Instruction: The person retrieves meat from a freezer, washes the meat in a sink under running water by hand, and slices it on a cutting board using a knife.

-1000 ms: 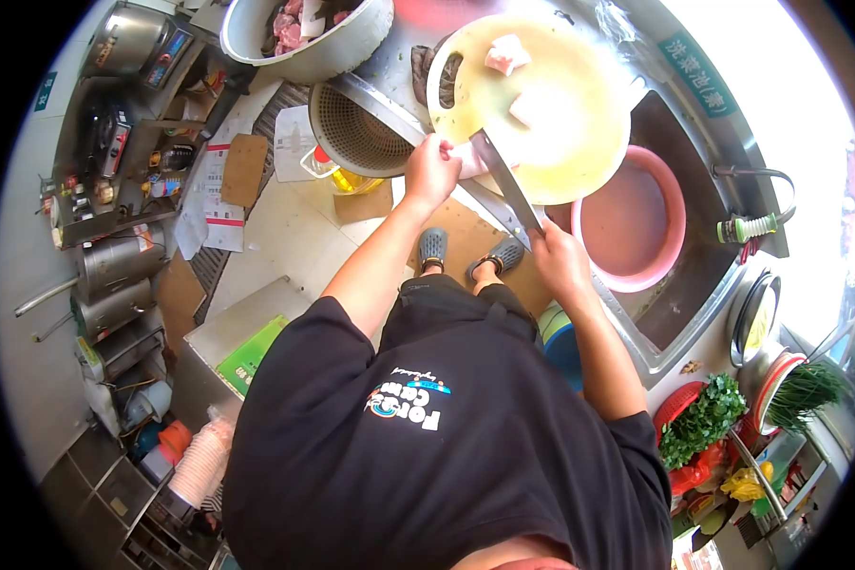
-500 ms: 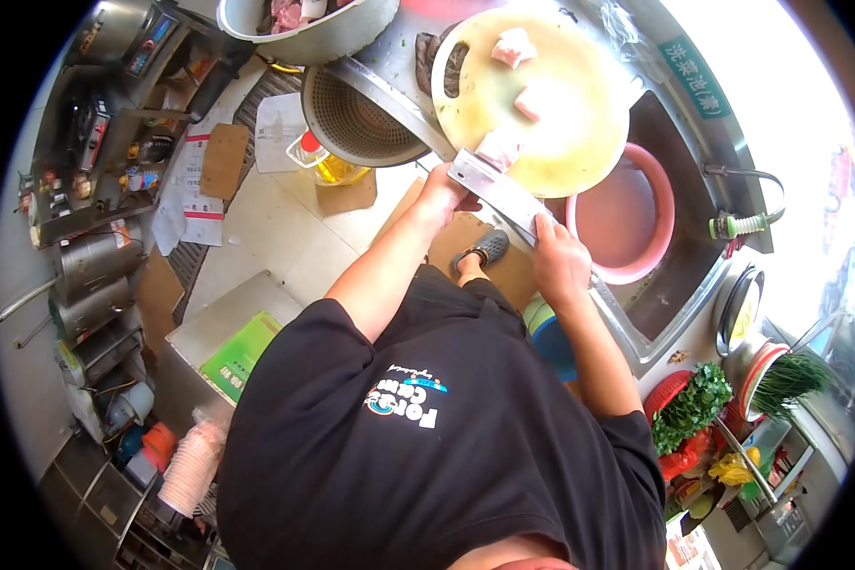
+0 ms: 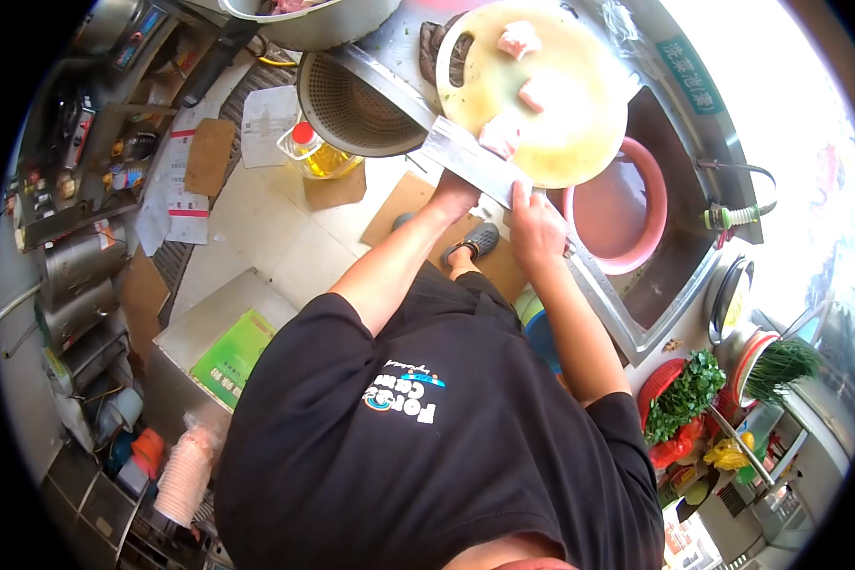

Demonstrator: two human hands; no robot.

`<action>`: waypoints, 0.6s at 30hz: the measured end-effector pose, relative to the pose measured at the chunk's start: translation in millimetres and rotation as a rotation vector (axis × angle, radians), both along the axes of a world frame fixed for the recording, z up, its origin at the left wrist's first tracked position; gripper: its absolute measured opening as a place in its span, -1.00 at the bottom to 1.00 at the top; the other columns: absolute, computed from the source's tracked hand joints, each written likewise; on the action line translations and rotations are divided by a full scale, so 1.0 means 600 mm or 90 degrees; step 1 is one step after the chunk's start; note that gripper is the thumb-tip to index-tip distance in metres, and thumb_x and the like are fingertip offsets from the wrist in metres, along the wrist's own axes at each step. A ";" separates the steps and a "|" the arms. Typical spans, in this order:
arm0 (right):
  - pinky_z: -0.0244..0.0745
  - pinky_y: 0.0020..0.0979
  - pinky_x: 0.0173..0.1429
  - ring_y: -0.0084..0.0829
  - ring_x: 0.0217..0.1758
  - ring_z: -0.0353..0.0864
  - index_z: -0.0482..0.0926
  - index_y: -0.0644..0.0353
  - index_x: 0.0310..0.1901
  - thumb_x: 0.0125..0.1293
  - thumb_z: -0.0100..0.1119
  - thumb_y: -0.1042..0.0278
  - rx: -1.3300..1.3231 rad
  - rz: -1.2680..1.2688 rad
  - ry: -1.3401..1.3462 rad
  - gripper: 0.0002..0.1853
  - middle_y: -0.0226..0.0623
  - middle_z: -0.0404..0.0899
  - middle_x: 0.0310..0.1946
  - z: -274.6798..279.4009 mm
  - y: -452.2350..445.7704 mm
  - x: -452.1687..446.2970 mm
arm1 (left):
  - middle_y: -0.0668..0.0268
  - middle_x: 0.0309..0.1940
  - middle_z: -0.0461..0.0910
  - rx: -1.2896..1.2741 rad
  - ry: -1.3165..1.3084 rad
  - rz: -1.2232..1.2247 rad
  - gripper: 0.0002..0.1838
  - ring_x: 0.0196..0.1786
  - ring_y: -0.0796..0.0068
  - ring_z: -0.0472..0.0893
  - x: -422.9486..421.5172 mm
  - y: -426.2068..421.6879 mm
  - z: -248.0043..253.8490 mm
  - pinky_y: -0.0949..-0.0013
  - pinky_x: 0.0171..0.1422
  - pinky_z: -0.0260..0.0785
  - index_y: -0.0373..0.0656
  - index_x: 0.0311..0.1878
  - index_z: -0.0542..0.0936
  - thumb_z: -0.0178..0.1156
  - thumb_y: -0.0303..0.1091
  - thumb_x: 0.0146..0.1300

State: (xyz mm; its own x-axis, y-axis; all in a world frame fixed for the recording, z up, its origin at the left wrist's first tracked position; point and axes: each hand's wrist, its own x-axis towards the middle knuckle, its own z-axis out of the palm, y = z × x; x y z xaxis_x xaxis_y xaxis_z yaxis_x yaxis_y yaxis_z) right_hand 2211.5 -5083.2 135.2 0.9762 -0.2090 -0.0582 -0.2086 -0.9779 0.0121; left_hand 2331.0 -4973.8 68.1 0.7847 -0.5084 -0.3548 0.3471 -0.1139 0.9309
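Note:
My right hand (image 3: 539,223) is wrapped round the handle of a wide cleaver (image 3: 480,161), whose blade lies flat side up at the near edge of the round yellow cutting board (image 3: 579,104). Under the blade is my left hand (image 3: 455,195); its fingers are mostly hidden there, and I cannot make out what they hold, if anything. Three pieces of pale pink meat lie on the board: one (image 3: 500,137) beside the blade, another (image 3: 533,94) near the middle and a third (image 3: 519,40) toward the far side.
Left of the board are a perforated basket (image 3: 351,109) and a large pot (image 3: 328,27) of meat. To the right, a pink basin (image 3: 648,223) of cloudy liquid stands in the sink (image 3: 670,285). An oil bottle (image 3: 323,160) is on the floor, and leafy greens (image 3: 684,394) are at right.
The piece of meat my left hand held now lies on the board. The cleaver has turned from edge-on to flat and shifted left, while my left hand has moved down under its blade.

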 end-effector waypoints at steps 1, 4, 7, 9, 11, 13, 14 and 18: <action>0.56 -0.28 -0.29 -0.22 -0.35 0.63 0.43 0.23 0.17 0.12 0.14 0.49 -0.005 -0.003 0.002 -0.49 -0.18 0.55 -0.35 -0.003 -0.003 0.001 | 0.36 -0.47 0.50 -0.027 -0.001 0.000 -0.87 -0.56 0.61 0.47 0.001 0.002 0.002 0.49 -0.60 0.29 -0.17 -0.24 0.50 0.12 -0.32 0.31; 0.57 -0.26 -0.28 -0.20 -0.32 0.65 0.40 0.27 0.17 0.11 0.13 0.50 0.015 0.028 0.004 -0.49 -0.15 0.56 -0.35 0.007 -0.014 -0.004 | 0.39 -0.49 0.51 -0.096 0.067 0.008 -0.87 -0.58 0.68 0.43 0.008 0.012 0.017 0.53 -0.61 0.24 -0.17 -0.21 0.53 0.18 -0.32 0.28; 0.55 -0.17 -0.24 -0.10 -0.30 0.64 0.39 0.21 0.21 0.14 0.10 0.48 0.027 -0.003 0.007 -0.48 -0.12 0.57 -0.28 -0.009 -0.042 -0.049 | 0.43 -0.50 0.53 -0.161 0.178 0.053 -0.83 -0.62 0.74 0.38 0.009 0.016 0.005 0.58 -0.63 0.17 -0.17 -0.13 0.58 0.21 -0.33 0.27; 0.55 -0.15 -0.26 -0.09 -0.33 0.64 0.39 0.20 0.20 0.14 0.11 0.47 0.004 0.010 -0.023 -0.48 -0.11 0.58 -0.28 -0.012 -0.048 -0.061 | 0.44 -0.52 0.53 -0.109 0.218 -0.022 -0.82 -0.65 0.76 0.36 0.009 0.018 0.012 0.58 -0.64 0.15 -0.18 -0.11 0.59 0.20 -0.33 0.28; 0.55 -0.16 -0.25 -0.09 -0.33 0.64 0.40 0.20 0.20 0.15 0.11 0.47 0.020 -0.014 -0.012 -0.49 -0.10 0.58 -0.28 -0.019 -0.042 -0.060 | 0.38 -0.45 0.56 -0.135 0.202 -0.038 -0.77 -0.51 0.64 0.48 -0.005 0.014 -0.015 0.49 -0.48 0.33 -0.23 -0.09 0.59 0.20 -0.30 0.29; 0.55 -0.16 -0.23 -0.10 -0.32 0.64 0.40 0.22 0.19 0.15 0.12 0.47 0.010 -0.022 0.024 -0.49 -0.10 0.58 -0.29 -0.010 -0.021 -0.018 | 0.27 -0.27 0.59 -0.204 -0.026 0.084 -0.68 -0.22 0.50 0.56 -0.014 -0.022 -0.040 0.40 -0.15 0.45 -0.27 -0.01 0.56 0.22 -0.25 0.30; 0.55 -0.17 -0.22 -0.10 -0.31 0.64 0.39 0.22 0.20 0.15 0.12 0.46 0.018 -0.032 0.027 -0.48 -0.10 0.58 -0.28 -0.010 -0.009 0.006 | 0.18 -0.05 0.56 -0.188 -0.030 0.067 -0.59 0.07 0.43 0.48 -0.023 -0.028 -0.045 0.35 0.17 0.36 -0.28 0.09 0.51 0.22 -0.18 0.32; 0.59 -0.30 -0.27 -0.17 -0.31 0.67 0.39 0.22 0.21 0.17 0.14 0.44 -0.016 -0.009 0.017 -0.48 -0.11 0.60 -0.29 -0.011 -0.004 0.030 | 0.32 -0.01 0.52 -0.166 -0.021 0.011 -0.73 0.02 0.56 0.48 -0.009 -0.026 -0.052 0.42 0.06 0.40 -0.21 0.11 0.48 0.11 -0.39 0.39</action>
